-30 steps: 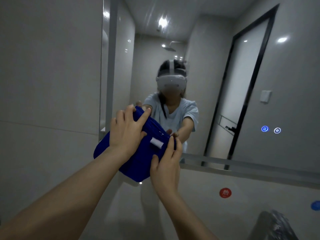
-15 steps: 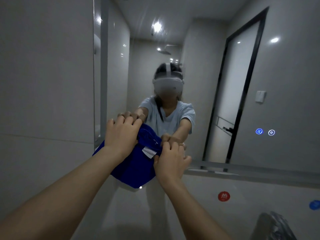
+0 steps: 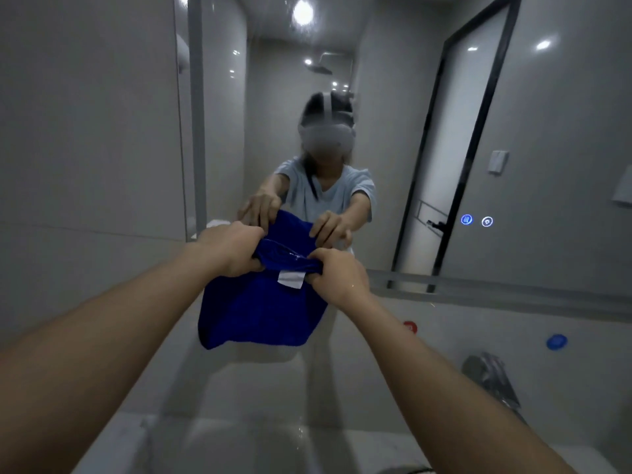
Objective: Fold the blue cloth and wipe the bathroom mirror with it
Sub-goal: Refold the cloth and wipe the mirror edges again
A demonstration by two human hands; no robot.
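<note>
The blue cloth (image 3: 260,313), pinched by left grip (image 3: 232,249) and right grip (image 3: 337,271), may be dropped unfolded if either is loosened.

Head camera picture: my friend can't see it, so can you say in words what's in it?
Two bare hands, the left hand and the right hand, grip the top edge of a blue cloth, which hangs down in front of the bathroom mirror. The mirror reflects the person, wearing a headset; a sink lies below.
</note>
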